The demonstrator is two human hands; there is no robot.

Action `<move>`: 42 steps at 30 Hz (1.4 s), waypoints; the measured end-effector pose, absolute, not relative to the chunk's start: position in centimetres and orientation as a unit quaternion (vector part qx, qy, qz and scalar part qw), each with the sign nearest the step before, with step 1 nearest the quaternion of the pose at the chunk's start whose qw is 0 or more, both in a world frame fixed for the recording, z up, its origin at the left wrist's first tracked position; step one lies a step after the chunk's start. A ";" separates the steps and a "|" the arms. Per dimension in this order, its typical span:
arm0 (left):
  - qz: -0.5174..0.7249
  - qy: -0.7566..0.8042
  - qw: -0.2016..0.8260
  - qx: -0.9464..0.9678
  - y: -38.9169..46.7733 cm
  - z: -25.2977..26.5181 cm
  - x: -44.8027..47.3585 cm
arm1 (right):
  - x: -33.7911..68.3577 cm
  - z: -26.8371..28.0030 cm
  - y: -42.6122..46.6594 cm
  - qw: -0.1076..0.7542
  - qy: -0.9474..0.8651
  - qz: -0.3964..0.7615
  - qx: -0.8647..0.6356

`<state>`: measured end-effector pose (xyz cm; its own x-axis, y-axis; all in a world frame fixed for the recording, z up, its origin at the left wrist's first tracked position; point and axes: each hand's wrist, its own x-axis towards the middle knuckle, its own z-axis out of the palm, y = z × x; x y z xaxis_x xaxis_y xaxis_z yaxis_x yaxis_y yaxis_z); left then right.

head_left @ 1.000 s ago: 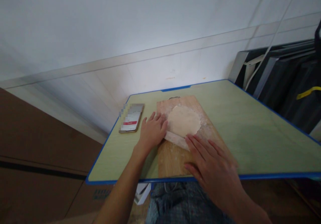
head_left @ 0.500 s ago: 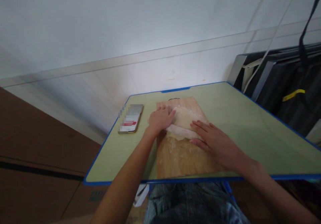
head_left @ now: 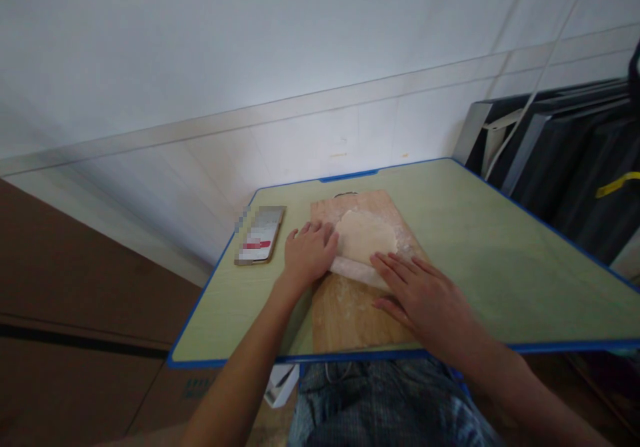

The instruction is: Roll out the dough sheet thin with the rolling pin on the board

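A pale, flour-dusted rolling pin point(head_left: 356, 271) lies across the near edge of a flat sheet of dough point(head_left: 364, 235). Both rest on a wooden cutting board point(head_left: 350, 320). My left hand point(head_left: 311, 252) is on the pin's left end, thumb toward the dough and fingers bent beyond it. My right hand point(head_left: 417, 290) covers the other end with its fingers laid over the pin and its thumb lower on the near side. Both ends of the pin are hidden under my hands. Loose flour shows on the board around the dough.
The board sits on a light green table point(head_left: 500, 260) with a blue edge, against a white wall. Left of the board lies a phone point(head_left: 263, 237), its screen partly blurred. Dark flat panels point(head_left: 560, 147) lean beyond the table's right side. A brown cabinet point(head_left: 75, 287) is at left.
Both hands have moved toward me with the rolling pin, from mid-dough to its near edge. The dough flap that showed in front of the pin is no longer visible there; more dough shows behind.
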<state>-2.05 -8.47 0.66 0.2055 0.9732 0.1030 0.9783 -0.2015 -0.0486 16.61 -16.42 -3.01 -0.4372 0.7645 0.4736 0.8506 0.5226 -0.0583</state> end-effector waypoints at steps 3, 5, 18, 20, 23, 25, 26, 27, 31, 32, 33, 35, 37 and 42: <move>-0.013 -0.611 0.040 -0.791 -6.7 1.0 -1.6 | 17.7 -2.8 -14.4 0.202 -0.851 -0.066 -0.481; -0.002 -0.606 0.028 -0.795 -5.5 1.1 -1.3 | 18.5 -2.6 -13.0 0.185 -0.856 -0.038 -0.481; -0.009 -0.608 0.060 -0.792 -8.2 0.9 -1.8 | 18.0 -3.2 -14.6 0.220 -0.856 -0.046 -0.465; -0.016 -0.620 0.064 -0.782 -9.6 0.7 -2.1 | 17.5 -3.3 -15.1 0.215 -0.855 -0.071 -0.467; -0.024 -0.633 0.066 -0.771 -11.6 0.4 -2.4 | 17.4 -3.1 -14.8 0.198 -0.856 -0.107 -0.466; -0.025 -0.636 0.063 -0.769 -12.7 0.2 -2.5 | 17.5 -2.7 -13.8 0.184 -0.857 -0.121 -0.467; -0.025 -0.634 0.061 -0.770 -13.1 0.2 -2.5 | 17.5 -2.4 -13.1 0.176 -0.859 -0.122 -0.466; -0.025 -0.634 0.058 -0.771 -13.5 0.2 -2.5 | 17.5 -2.1 -12.2 0.168 -0.862 -0.120 -0.464; -0.031 -0.632 0.045 -0.773 -14.1 0.4 -2.4 | 16.6 -0.9 -8.4 0.140 -0.865 -0.096 -0.473; -0.034 -0.630 0.041 -0.775 -14.1 0.4 -2.4 | 16.2 -0.7 -7.4 0.131 -0.863 -0.090 -0.480; -0.036 -0.626 0.036 -0.778 -14.0 0.5 -2.4 | 15.8 -0.4 -6.5 0.120 -0.862 -0.081 -0.486; -0.039 -0.621 0.025 -0.782 -14.0 0.5 -2.4 | 15.0 0.0 -5.0 0.098 -0.864 -0.065 -0.490; -0.041 -0.618 0.017 -0.785 -13.9 0.6 -2.3 | 14.7 0.2 -4.2 0.079 -0.868 -0.052 -0.487; -0.050 -0.611 0.047 -0.789 -14.4 0.4 -2.1 | 15.4 -0.2 -5.6 0.059 -0.869 -0.037 -0.491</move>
